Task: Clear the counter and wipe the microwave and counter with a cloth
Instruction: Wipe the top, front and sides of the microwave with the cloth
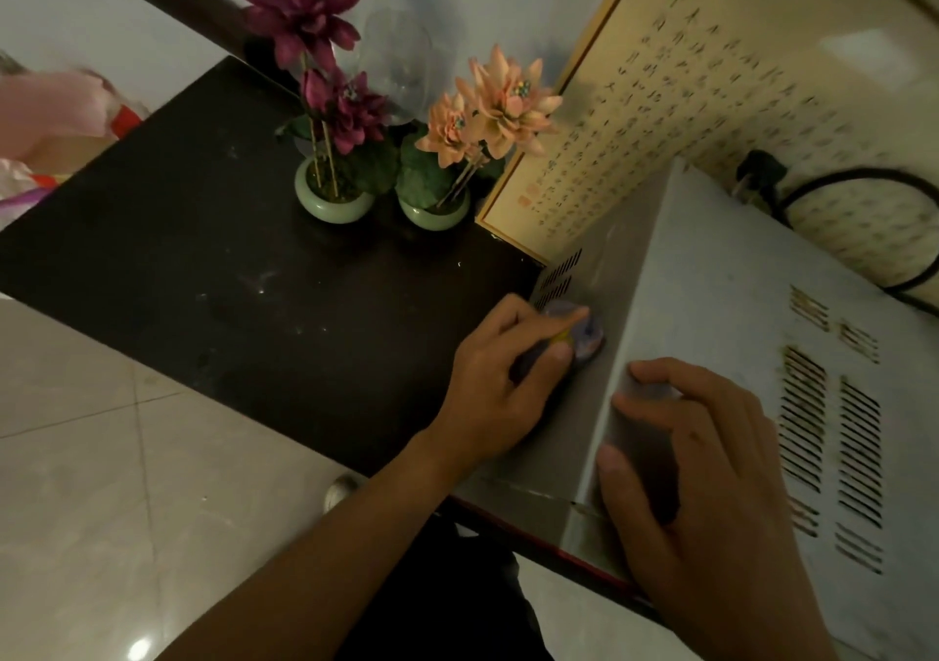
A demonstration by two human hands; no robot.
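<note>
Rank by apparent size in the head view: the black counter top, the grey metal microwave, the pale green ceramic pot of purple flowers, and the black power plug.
1. Grey metal microwave and black counter top: alike; the microwave is nearer and cropped, so unranked.
2. Pale green ceramic pot.
3. Black power plug, blurred.

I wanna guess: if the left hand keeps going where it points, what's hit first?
Probably the side of the grey metal microwave; the bunched purple cloth in the left hand seems to touch it.
</note>
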